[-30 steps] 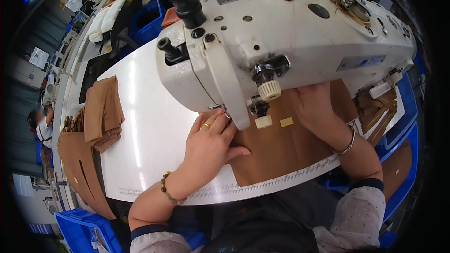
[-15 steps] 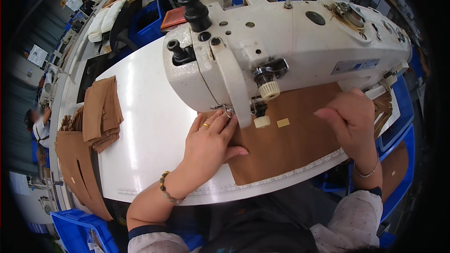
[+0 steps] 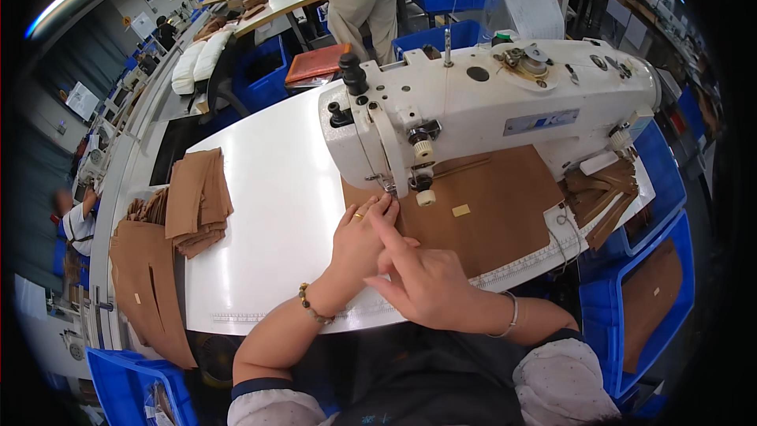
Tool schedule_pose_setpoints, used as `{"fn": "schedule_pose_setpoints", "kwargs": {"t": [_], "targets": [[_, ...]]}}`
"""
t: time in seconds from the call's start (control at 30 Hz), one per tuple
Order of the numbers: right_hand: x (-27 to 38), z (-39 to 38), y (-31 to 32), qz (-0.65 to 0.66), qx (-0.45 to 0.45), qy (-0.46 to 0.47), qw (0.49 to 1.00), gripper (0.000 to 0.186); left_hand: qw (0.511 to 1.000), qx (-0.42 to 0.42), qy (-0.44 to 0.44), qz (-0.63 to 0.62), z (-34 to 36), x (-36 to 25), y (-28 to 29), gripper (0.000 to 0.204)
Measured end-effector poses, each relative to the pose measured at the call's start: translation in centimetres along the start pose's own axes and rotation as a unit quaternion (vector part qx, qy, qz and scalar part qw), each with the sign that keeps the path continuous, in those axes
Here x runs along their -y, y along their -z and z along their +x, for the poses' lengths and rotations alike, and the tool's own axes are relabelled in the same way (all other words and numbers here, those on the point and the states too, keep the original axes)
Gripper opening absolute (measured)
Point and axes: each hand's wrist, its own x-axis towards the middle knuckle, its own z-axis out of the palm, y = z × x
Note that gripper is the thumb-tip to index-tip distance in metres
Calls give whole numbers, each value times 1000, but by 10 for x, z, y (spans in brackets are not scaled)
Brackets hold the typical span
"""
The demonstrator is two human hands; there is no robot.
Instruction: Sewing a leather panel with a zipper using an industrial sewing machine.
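Note:
A brown sheet of leather-like material [image 3: 497,225] with a small cream patch lies on the white table under the sewing machine [image 3: 465,95]. My left hand [image 3: 356,244] rests flat at the sheet's left edge, fingertips beside the presser foot [image 3: 389,188]. It wears a gold ring, and a beaded bracelet circles the wrist. My right hand [image 3: 426,280] crosses in front of it, index finger stretched toward the presser foot and thumb apart; I see nothing held in it. Where the right index overlaps the left fingers, I cannot tell whether they touch.
Stacked brown pieces [image 3: 197,201] and larger brown panels [image 3: 146,276] lie at the left. Brown strips [image 3: 603,193] sit by the machine's right end. A blue bin [image 3: 599,323] holds another brown panel; a second blue bin [image 3: 138,383] stands lower left. A person [image 3: 363,0] stands beyond the machine.
My right hand has moved left from the sheet's right side to beside my left hand, which stays by the presser foot. The view has shifted, showing more of the room behind.

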Motion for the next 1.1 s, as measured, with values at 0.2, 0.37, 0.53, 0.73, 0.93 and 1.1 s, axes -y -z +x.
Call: {"fn": "schedule_pose_setpoints", "kwargs": {"t": [0.2,0.37,0.53,0.73,0.93,1.1], "targets": [[11,44,-52,31,-194,-77,977,95,988,-98,-31,-115,1,11,-21,49],[25,66,-51,156,-259,-92,949,82,976,-84,14,-200,0,20,-33,46],[8,39,-62,-32,-272,53,960,36,953,-65,60,-291,-8,40,-61,44],[44,44,-17,200,-184,-38,961,22,981,-93,13,-167,-12,44,-68,46],[-5,8,-13,-9,-162,81,983,20,996,-77,-29,-41,-5,24,-37,51],[-61,-50,85,-201,-186,-98,957,11,999,27,-27,-20,-14,-30,26,77]]}}
